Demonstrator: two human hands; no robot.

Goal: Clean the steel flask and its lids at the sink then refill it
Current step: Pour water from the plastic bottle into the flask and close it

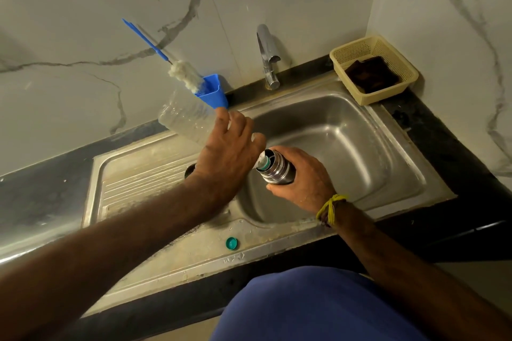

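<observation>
A dark counter (pixel 443 152) held a steel sink (pixel 166 266). A small green cap (pixel 231 243) lay on its near rim. A yellow basket (pixel 374 69) sat far right, a blue cup (pixel 212 91) far left.

Open steel flask (pixel 277 171) tilted over sink basin (pixel 360 147).

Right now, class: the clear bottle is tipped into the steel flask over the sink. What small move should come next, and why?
Probably keep the clear plastic bottle tilted and steady. Its neck sits in the mouth of the steel flask, which the right hand grips over the sink basin. The left hand holds the bottle, and its green cap lies off on the rim, so refilling seems underway.
</observation>
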